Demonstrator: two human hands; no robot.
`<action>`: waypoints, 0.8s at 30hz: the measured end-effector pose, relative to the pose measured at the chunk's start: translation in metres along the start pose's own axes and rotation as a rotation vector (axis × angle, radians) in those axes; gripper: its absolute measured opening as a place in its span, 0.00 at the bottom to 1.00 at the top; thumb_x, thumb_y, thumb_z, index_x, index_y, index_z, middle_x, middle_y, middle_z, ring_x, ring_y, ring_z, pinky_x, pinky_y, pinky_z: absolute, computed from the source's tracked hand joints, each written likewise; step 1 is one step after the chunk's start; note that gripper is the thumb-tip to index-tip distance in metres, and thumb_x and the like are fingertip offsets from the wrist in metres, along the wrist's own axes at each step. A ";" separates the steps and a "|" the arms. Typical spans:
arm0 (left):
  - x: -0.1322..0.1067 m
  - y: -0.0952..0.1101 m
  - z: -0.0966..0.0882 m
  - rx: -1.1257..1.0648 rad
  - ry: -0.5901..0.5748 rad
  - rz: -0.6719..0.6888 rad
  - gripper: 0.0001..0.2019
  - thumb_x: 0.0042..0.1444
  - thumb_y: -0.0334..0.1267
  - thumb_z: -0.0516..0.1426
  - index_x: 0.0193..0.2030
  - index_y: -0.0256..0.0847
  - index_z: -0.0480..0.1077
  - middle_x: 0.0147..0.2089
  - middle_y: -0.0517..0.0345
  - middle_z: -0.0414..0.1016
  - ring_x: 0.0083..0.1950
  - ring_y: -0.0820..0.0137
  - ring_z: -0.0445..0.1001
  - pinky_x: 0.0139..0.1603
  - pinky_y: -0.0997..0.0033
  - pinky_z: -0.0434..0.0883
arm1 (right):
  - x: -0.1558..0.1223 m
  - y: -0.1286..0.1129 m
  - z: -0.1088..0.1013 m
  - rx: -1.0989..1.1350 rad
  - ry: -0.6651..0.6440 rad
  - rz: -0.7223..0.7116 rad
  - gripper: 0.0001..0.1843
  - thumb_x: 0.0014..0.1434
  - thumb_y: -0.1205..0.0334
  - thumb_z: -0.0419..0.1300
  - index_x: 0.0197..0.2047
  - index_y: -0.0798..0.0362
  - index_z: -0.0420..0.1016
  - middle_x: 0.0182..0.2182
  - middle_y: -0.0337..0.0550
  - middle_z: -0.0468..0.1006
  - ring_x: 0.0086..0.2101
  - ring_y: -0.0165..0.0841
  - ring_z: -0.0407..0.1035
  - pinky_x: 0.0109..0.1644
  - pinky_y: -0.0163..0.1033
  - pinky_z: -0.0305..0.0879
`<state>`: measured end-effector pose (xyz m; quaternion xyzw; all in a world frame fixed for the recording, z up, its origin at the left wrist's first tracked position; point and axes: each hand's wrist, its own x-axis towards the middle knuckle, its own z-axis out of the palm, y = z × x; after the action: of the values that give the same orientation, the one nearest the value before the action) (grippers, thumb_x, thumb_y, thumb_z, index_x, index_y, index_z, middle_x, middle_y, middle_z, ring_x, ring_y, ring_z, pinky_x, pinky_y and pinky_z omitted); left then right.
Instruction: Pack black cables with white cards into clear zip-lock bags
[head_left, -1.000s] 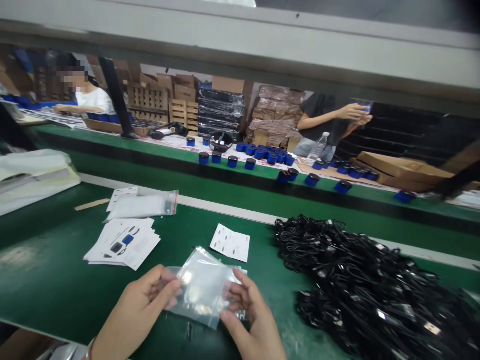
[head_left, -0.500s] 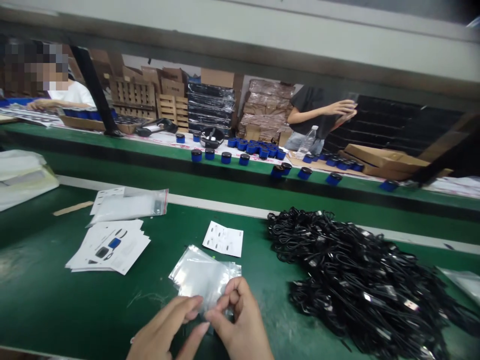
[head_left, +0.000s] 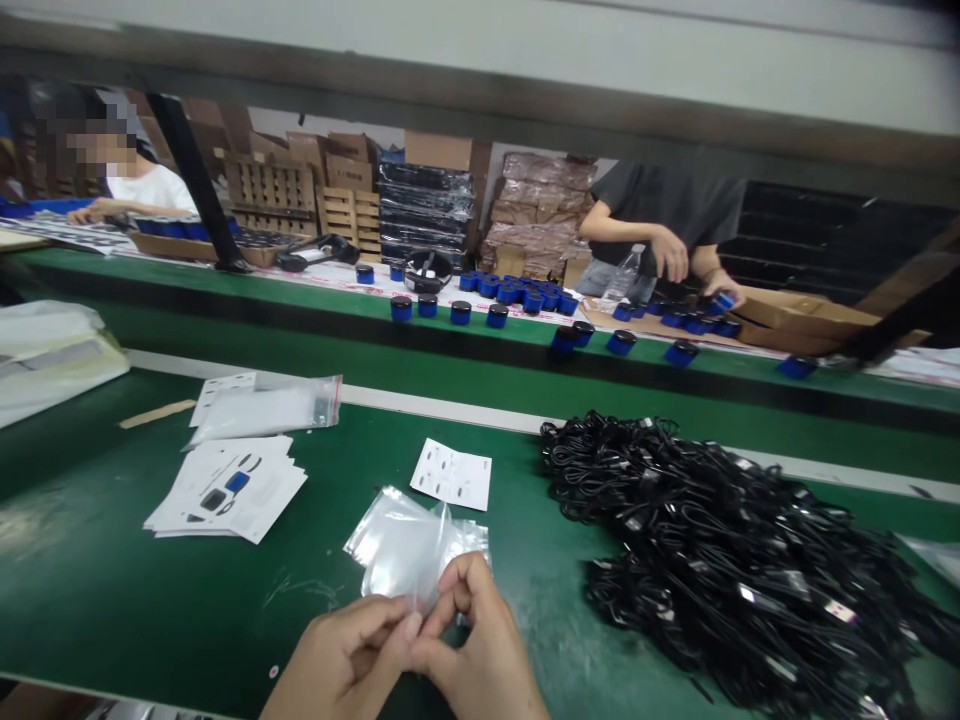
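The green, glossy surface point(head_left: 75, 580) runs across the whole near area. The biggest thing on it is the broad, tangled heap of black cables point(head_left: 705, 540) with metal plug ends, lying to the right, apart from both hands. The left hand point(head_left: 341, 655) and the right hand point(head_left: 480, 640) come in side by side at the near edge, their fingertips drawn together and almost meeting. Left of them lies a fanned stack of white printed sheets point(head_left: 232, 490), and just beyond it a flat, cloudy plastic packet with a red strip point(head_left: 262, 412). A loose pile of clear, shiny plastic bags point(head_left: 390, 550) sits just in front of the fingers, with a creased white printed leaflet point(head_left: 451, 475) right behind it.

Smallest is the single thin clear plastic bag point(head_left: 430, 588) pinched narrowly between both hands, above the near side of the pile. The step in hand seems to be working at this bag's edge, perhaps its mouth; whether the plies have parted cannot be told. From this grip, parting them would call for a light rub of thumb against forefinger, with the other pinch kept firm.
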<state>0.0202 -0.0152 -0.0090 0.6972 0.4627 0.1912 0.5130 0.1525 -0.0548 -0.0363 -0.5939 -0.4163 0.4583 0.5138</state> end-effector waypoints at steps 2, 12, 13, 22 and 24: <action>0.001 0.000 -0.003 -0.005 -0.075 -0.010 0.18 0.58 0.52 0.49 0.32 0.44 0.74 0.30 0.60 0.77 0.34 0.66 0.75 0.32 0.78 0.68 | 0.000 0.000 -0.002 0.027 -0.010 0.011 0.23 0.40 0.62 0.70 0.31 0.49 0.57 0.17 0.27 0.70 0.22 0.28 0.64 0.30 0.32 0.57; 0.004 -0.015 -0.002 -0.106 -0.061 -0.062 0.15 0.54 0.49 0.53 0.32 0.41 0.73 0.27 0.60 0.76 0.31 0.67 0.76 0.32 0.75 0.71 | 0.002 0.008 -0.009 -0.072 -0.077 -0.040 0.15 0.42 0.68 0.69 0.36 0.53 0.73 0.22 0.33 0.75 0.26 0.30 0.68 0.35 0.34 0.63; 0.005 -0.016 -0.003 -0.066 -0.068 -0.049 0.15 0.55 0.49 0.52 0.31 0.40 0.72 0.26 0.61 0.75 0.30 0.68 0.75 0.30 0.75 0.71 | 0.002 0.008 -0.010 -0.122 -0.097 -0.061 0.14 0.43 0.71 0.68 0.37 0.53 0.76 0.23 0.35 0.76 0.27 0.30 0.69 0.36 0.34 0.64; 0.007 -0.014 0.003 0.124 -0.007 0.122 0.17 0.62 0.46 0.44 0.24 0.43 0.60 0.22 0.65 0.64 0.24 0.73 0.67 0.26 0.79 0.64 | -0.003 0.003 -0.007 -0.499 -0.009 -0.327 0.10 0.53 0.70 0.55 0.27 0.55 0.78 0.22 0.41 0.75 0.25 0.31 0.71 0.29 0.30 0.63; 0.006 -0.019 0.006 0.291 0.124 0.255 0.16 0.62 0.42 0.45 0.23 0.43 0.58 0.22 0.65 0.63 0.23 0.74 0.66 0.25 0.79 0.63 | -0.002 -0.002 -0.004 -0.699 0.028 -0.342 0.10 0.51 0.71 0.55 0.22 0.54 0.73 0.19 0.40 0.74 0.22 0.31 0.70 0.26 0.31 0.59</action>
<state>0.0198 -0.0123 -0.0295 0.8037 0.4242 0.2284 0.3492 0.1556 -0.0576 -0.0340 -0.6614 -0.6332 0.1883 0.3552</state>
